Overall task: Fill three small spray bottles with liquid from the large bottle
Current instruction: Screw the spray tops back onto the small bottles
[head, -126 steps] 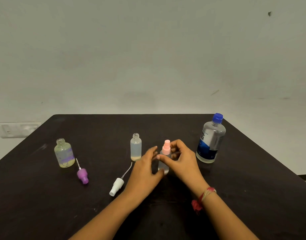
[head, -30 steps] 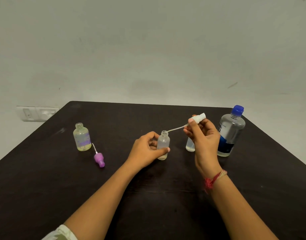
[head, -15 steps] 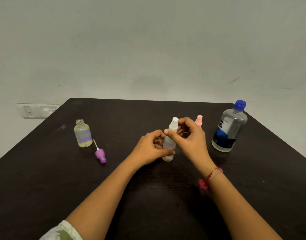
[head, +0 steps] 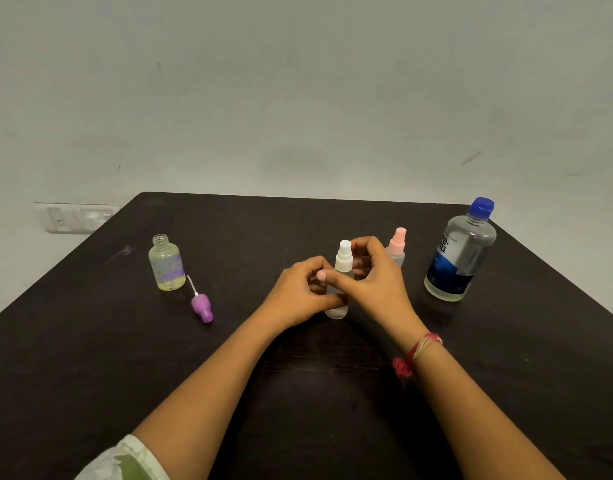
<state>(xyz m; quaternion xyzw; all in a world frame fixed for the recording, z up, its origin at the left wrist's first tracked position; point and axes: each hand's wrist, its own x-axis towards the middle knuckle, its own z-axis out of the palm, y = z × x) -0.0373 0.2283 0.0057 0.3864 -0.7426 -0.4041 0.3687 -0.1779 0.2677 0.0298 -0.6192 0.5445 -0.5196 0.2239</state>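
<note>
Now left fingers (head: 310,266) are gripping the second bottle (head: 336,309), right fingers (head: 362,245) pinching its sprayer (head: 344,255); the pink bottle (head: 397,243) behind them is looking finished, the open bottle (head: 166,265) leftward waiting.

Plain indoor room, bare pale wall (head: 298,81), dark table (head: 90,358) before it, switch plate (head: 76,218) low on wall

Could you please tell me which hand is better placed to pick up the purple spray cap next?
Left, probably. The purple spray cap lies left of the left hand, beside the open bottle. The right hand, pinching the white spray cap, would have to reach across the left hand.
</note>
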